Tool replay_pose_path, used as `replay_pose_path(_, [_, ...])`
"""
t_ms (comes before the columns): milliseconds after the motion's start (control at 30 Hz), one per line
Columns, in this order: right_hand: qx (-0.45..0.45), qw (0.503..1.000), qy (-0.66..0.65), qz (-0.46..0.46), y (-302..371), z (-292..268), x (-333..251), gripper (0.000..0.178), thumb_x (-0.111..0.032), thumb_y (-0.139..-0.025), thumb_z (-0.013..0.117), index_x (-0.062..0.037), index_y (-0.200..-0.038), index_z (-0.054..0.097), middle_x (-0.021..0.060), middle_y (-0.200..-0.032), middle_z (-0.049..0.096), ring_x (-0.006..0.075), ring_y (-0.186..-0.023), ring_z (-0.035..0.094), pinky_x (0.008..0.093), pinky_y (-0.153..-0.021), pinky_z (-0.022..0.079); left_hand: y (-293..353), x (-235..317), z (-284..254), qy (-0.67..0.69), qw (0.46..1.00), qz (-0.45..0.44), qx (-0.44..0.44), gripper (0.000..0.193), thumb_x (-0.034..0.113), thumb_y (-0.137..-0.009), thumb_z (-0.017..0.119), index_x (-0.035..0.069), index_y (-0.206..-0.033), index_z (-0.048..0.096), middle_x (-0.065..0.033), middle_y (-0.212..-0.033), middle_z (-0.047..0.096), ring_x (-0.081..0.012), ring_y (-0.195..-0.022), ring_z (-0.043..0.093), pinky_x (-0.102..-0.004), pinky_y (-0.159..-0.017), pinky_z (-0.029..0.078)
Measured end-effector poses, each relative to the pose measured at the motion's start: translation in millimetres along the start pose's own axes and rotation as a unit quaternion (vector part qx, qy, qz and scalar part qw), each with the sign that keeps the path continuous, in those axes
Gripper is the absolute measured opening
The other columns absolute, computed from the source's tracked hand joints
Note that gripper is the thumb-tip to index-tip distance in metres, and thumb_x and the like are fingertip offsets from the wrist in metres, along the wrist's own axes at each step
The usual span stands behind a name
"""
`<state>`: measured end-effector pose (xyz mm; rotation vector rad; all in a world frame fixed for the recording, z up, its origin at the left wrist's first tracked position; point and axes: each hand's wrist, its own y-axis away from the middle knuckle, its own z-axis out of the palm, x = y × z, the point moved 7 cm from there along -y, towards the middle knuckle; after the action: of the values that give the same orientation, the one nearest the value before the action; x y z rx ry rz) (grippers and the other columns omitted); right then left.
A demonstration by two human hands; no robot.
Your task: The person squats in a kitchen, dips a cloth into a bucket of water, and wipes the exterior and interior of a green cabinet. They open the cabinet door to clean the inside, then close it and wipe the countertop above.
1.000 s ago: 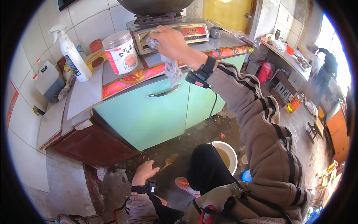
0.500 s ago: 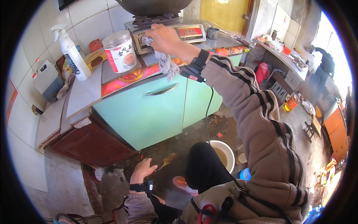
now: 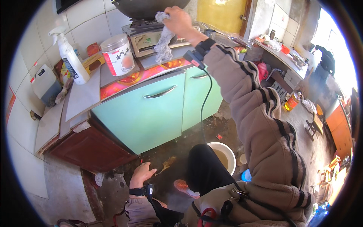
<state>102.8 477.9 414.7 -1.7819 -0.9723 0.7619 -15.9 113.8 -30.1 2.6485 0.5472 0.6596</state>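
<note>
My right hand [image 3: 179, 22] is closed on a crumpled grey-white rag [image 3: 164, 44], whose loose end hangs down in front of the stove. Behind the rag stands the gas stove [image 3: 145, 41] with its metal front, partly covered by my hand and the cloth. A large dark wok [image 3: 141, 8] sits on the burner right beside the hand. Low over the floor, my left hand [image 3: 143, 173] holds nothing, its fingers apart. A white jar with a red label [image 3: 117, 56] stands on the counter left of the stove.
A white spray bottle [image 3: 72, 56] and a jug of dark liquid [image 3: 46, 86] stand on the counter's left. Below are green cabinet doors [image 3: 140, 117]. A white bucket of murky water [image 3: 227, 157] is on the floor by my knee. A metal mug [image 3: 209, 34] stands right of the stove.
My right hand has lifted the rag up and slightly right, from the stove's front panel toward the wok's rim. The left hand has hardly moved. The view has shifted slightly.
</note>
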Motion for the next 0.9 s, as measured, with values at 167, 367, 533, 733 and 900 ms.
replay_pose_path(167, [-0.037, 0.997, 0.036, 0.057, 13.3, -18.9, 50.7, 0.027, -0.024, -0.073, 0.064, -0.0101, -0.097, 0.064, 0.0148, -0.093, 0.061, 0.0359, -0.090, 0.060, 0.0437, -0.078, 0.048, -5.0, 3.9, 3.0, -0.011, 1.000, 0.013, -0.005, 0.060, 0.041, -0.081, 0.061, 0.004, -0.127, 0.050, -0.0182, -0.127, 0.053, -0.0333, -0.116, 0.052, -0.0389, -0.095, 0.042])
replay_pose_path(367, [-0.074, 0.994, 0.023, 0.071, 55.5, -2.1, 68.2, 0.030, -0.019, -0.073, 0.063, -0.0144, -0.103, 0.062, 0.0136, -0.104, 0.057, 0.0339, -0.100, 0.057, 0.0435, -0.082, 0.048, -5.5, 2.8, 5.6, -0.014, 1.000, -0.003, -0.014, 0.062, 0.041, -0.081, 0.061, 0.004, -0.128, 0.049, -0.0181, -0.128, 0.052, -0.0332, -0.117, 0.051, -0.0388, -0.097, 0.041])
replay_pose_path(533, [-0.114, 0.993, 0.006, 0.037, 88.2, -3.7, 77.4, 0.033, -0.016, -0.074, 0.062, -0.0132, -0.106, 0.060, 0.0131, -0.107, 0.057, 0.0348, -0.100, 0.056, 0.0431, -0.082, 0.047, -9.0, 0.6, 9.6, -0.018, 0.999, -0.005, -0.033, 0.064, 0.042, -0.082, 0.059, 0.003, -0.130, 0.046, -0.0192, -0.132, 0.048, -0.0325, -0.122, 0.047, -0.0398, -0.100, 0.039])
replay_pose_path(733, [-0.171, 0.984, 0.022, 0.043, 86.9, -16.0, 92.6, 0.029, -0.020, -0.074, 0.060, -0.0122, -0.102, 0.062, 0.0141, -0.104, 0.060, 0.0348, -0.099, 0.057, 0.0436, -0.082, 0.047, -12.3, 1.3, 14.0, -0.012, 0.998, 0.002, -0.063, 0.066, 0.043, -0.081, 0.060, 0.002, -0.131, 0.045, -0.0207, -0.131, 0.048, -0.0333, -0.121, 0.047, -0.0401, -0.100, 0.039])
replay_pose_path(900, [-0.065, 0.978, 0.058, 0.188, 59.3, -16.0, 114.9, 0.030, -0.019, -0.073, 0.060, -0.0159, -0.102, 0.063, 0.0131, -0.101, 0.060, 0.0339, -0.099, 0.058, 0.0436, -0.083, 0.048, -5.2, -8.4, 12.9, -0.013, 0.999, -0.003, -0.032, 0.065, 0.042, -0.081, 0.060, 0.002, -0.130, 0.045, -0.0210, -0.130, 0.049, -0.0344, -0.120, 0.047, -0.0409, -0.100, 0.039])
